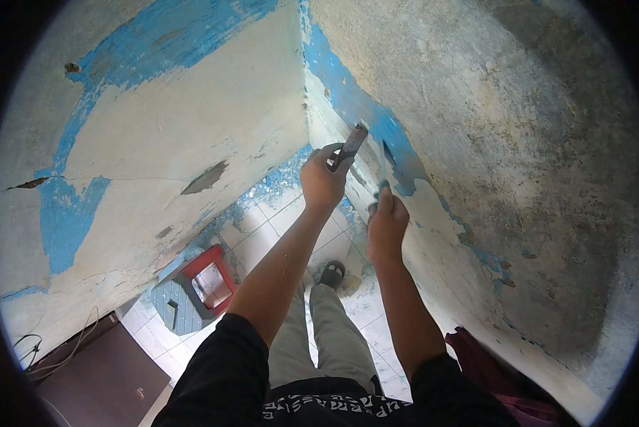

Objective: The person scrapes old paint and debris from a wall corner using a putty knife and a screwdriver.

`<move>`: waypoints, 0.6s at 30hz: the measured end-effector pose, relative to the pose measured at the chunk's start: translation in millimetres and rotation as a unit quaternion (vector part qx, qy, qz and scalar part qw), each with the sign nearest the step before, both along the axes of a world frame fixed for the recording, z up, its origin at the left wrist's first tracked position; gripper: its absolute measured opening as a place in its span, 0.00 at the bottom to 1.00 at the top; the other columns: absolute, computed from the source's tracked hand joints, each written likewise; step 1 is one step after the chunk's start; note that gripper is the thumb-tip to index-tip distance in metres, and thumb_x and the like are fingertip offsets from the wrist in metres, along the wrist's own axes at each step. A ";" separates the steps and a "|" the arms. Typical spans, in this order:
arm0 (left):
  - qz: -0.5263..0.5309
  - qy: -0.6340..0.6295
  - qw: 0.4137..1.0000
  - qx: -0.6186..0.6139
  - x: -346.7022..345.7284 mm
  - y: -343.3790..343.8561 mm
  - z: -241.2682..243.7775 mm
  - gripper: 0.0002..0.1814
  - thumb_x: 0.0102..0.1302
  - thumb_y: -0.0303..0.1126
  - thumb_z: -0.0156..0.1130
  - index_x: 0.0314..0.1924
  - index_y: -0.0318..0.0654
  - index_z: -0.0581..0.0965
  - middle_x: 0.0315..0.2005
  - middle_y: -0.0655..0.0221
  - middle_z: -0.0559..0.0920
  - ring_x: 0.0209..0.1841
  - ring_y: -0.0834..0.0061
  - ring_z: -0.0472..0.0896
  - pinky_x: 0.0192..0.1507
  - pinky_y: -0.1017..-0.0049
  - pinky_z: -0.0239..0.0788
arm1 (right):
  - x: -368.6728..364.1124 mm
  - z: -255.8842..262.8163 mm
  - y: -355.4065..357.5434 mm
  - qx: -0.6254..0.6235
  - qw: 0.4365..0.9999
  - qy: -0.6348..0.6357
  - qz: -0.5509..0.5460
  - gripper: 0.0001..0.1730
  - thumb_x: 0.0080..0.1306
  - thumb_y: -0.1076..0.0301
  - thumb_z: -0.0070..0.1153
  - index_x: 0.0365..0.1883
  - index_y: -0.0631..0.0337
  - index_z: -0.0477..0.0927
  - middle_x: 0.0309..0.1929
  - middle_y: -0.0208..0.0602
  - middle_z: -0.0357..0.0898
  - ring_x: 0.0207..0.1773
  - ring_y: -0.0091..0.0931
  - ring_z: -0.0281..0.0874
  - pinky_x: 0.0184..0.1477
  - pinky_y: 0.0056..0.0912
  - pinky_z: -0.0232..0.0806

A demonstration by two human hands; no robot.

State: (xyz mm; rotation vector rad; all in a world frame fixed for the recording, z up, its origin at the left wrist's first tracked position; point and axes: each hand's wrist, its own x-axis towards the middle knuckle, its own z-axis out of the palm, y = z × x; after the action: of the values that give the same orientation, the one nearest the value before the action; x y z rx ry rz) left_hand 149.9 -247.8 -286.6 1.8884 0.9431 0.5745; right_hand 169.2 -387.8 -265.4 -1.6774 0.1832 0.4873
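Note:
My left hand (324,176) is closed around a dark reddish-brown bar-shaped tool (354,140), whose upper end points at the right wall near the corner. To its right, my right hand (387,224) grips the green handle of a scraper (384,165); its blurred blade lies at the blue paint strip (399,144) on that wall. Whether the blade touches the wall cannot be told. Around the strip are pale paint and rough grey plaster (484,133). The left wall (191,117) shows pale paint, blue patches and chipped spots.
Paint flakes (276,181) litter the tiled floor at the corner. A grey and red plastic stool (186,299) stands by the left wall. A brown panel (100,373) and loose cables (79,347) are at lower left, dark red cloth (474,363) at lower right.

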 end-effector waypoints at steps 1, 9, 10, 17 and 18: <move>0.004 -0.004 1.000 0.002 3.8 -3.5 -0.5 0.21 0.58 0.38 0.76 0.52 0.42 0.85 0.36 0.62 0.87 0.30 0.70 0.84 0.35 0.71 0.75 | 7.4 -8.1 4.4 -0.004 1.000 -0.002 0.000 0.26 0.78 0.56 0.48 0.31 0.73 0.78 0.24 0.35 0.74 0.26 0.24 0.69 0.31 0.33 0.63; -0.001 -0.001 1.000 0.008 -3.6 2.4 -0.3 0.20 0.58 0.38 0.75 0.51 0.43 0.86 0.36 0.62 0.86 0.30 0.68 0.85 0.36 0.70 0.75 | -17.4 -5.7 -6.0 -0.006 0.999 -0.022 -0.040 0.25 0.77 0.55 0.48 0.35 0.73 0.79 0.25 0.35 0.76 0.27 0.23 0.70 0.30 0.30 0.64; -0.010 0.005 1.000 0.014 -4.4 2.5 2.3 0.20 0.58 0.38 0.76 0.51 0.43 0.86 0.35 0.62 0.86 0.31 0.67 0.85 0.36 0.70 0.75 | -12.5 -1.2 -3.7 -0.010 0.999 -0.008 -0.030 0.24 0.77 0.56 0.48 0.34 0.72 0.79 0.25 0.35 0.76 0.27 0.23 0.70 0.30 0.30 0.63; 0.000 0.003 1.000 0.005 2.6 2.6 11.4 0.20 0.57 0.38 0.76 0.51 0.44 0.86 0.35 0.63 0.86 0.31 0.67 0.84 0.36 0.68 0.74 | 8.9 -18.4 28.5 -0.044 0.992 -0.120 0.016 0.26 0.77 0.56 0.49 0.27 0.71 0.77 0.21 0.38 0.74 0.27 0.25 0.69 0.30 0.36 0.63; 0.002 0.001 1.000 0.011 -1.1 7.7 6.1 0.20 0.57 0.38 0.76 0.50 0.45 0.86 0.35 0.63 0.86 0.32 0.66 0.84 0.37 0.68 0.75 | -0.1 -21.9 19.6 -0.031 0.994 -0.103 -0.007 0.25 0.77 0.57 0.49 0.27 0.71 0.77 0.21 0.37 0.74 0.27 0.25 0.69 0.30 0.35 0.62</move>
State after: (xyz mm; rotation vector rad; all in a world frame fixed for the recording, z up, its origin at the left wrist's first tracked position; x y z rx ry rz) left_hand 148.8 -240.1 -280.4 1.9066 0.9443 0.5872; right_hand 169.1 -368.2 -287.3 -1.7733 0.0586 0.2968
